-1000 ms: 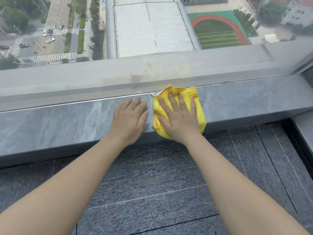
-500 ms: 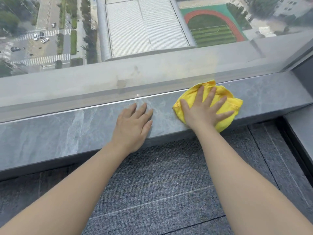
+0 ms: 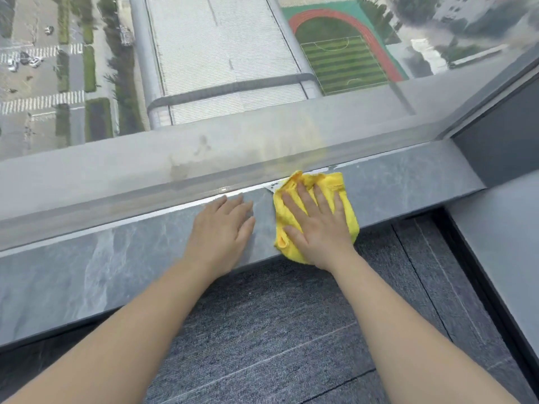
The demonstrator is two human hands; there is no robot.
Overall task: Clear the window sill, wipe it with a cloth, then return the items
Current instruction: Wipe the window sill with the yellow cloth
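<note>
Status: wiping stage in hand, approx. mid-task by my judgement. Window sill shows no items anywhere along the visible stretch, so clearing step appears done; where the removed items are kept cannot be told, none in view. Right hand lies flat, fingers spread, palm pressing a yellow cloth down onto the sill; it is not gripping, only pinning the cloth under the palm. Cloth is bunched, sits on the sill right of centre, back edge touching the seam below the window, front edge overhanging the sill lip slightly. Left hand also flat and open, fingers together, holding nothing, resting on bare sill just beside the cloth, not touching it; looks like a brace. Remaining, as judged: finish wipe of both ends of sill, esp. far left and the right corner, then return items. Surface: grey stone-look slab w/ pale veining, smooth, matt; a few light specks at the seam just left of the cloth's top edge, poss. dirt or chipped sealant, cannot tell. No wet streaks evident. Glass above carries smears and a faint yellow reflection of the cloth. Room: grey carpet tiles on floor below sill, dark frame and a pale ledge at right corner. High-floor view outside: roofs, sports pitch, road.
</note>
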